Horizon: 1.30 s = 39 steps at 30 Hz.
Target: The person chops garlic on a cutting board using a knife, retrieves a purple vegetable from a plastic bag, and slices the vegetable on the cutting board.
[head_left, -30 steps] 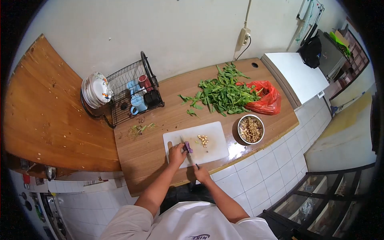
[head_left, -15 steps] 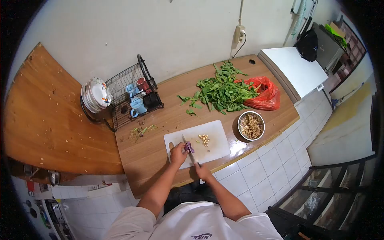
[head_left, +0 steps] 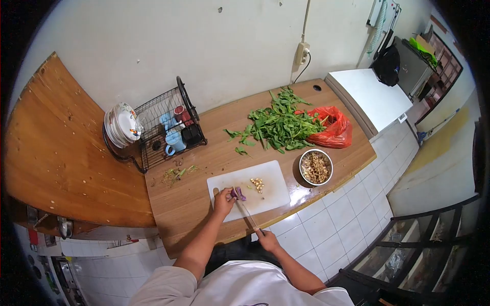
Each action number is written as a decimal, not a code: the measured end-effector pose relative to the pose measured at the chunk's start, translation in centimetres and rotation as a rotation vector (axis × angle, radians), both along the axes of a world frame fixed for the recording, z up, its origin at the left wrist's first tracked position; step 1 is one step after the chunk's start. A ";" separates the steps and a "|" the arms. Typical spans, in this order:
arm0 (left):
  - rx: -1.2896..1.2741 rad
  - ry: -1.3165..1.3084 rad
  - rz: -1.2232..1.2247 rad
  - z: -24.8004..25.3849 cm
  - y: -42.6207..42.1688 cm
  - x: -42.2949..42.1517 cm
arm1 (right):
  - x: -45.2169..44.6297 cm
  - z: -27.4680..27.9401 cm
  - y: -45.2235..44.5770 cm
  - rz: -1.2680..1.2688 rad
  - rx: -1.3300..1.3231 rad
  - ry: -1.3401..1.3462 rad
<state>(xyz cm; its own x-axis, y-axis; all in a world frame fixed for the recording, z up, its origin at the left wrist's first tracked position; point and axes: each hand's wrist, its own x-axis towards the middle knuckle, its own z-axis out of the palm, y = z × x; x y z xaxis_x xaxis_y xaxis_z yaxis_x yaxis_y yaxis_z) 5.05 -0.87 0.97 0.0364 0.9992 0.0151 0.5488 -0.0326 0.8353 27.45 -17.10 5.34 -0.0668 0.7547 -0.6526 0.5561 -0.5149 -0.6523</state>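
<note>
On the left part of the white cutting board (head_left: 270, 196), my left hand (head_left: 223, 201) has its fingers closed on a purple onion piece (head_left: 238, 193). My right hand (head_left: 266, 239) is wrapped round the handle of a knife (head_left: 247, 213) at the table's front edge. The blade points up and left, its tip at the onion. Small pale chopped pieces (head_left: 257, 184) lie on the board to the right of the onion.
A metal bowl (head_left: 316, 167) of brown pieces stands right of the board. Behind are leafy greens (head_left: 280, 122) and a red plastic bag (head_left: 334, 127). A black dish rack (head_left: 168, 122) with cups and plates stands at the left, near green scraps (head_left: 178, 173).
My right hand has drawn the knife back toward me, away from the onion. My left hand stays at the onion. The camera view has shifted slightly.
</note>
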 end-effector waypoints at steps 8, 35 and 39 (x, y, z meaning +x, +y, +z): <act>-0.017 -0.084 -0.030 0.5 0.2 -0.7 | -2.0 -2.0 1.1 -0.050 0.050 -0.044; -0.006 -0.069 -0.012 -1.1 0.4 -1.6 | -6.5 0.3 5.4 -0.078 -0.111 -0.281; 0.065 0.034 -0.035 -1.1 0.7 -1.5 | -6.6 0.5 6.5 -0.076 -0.073 -0.203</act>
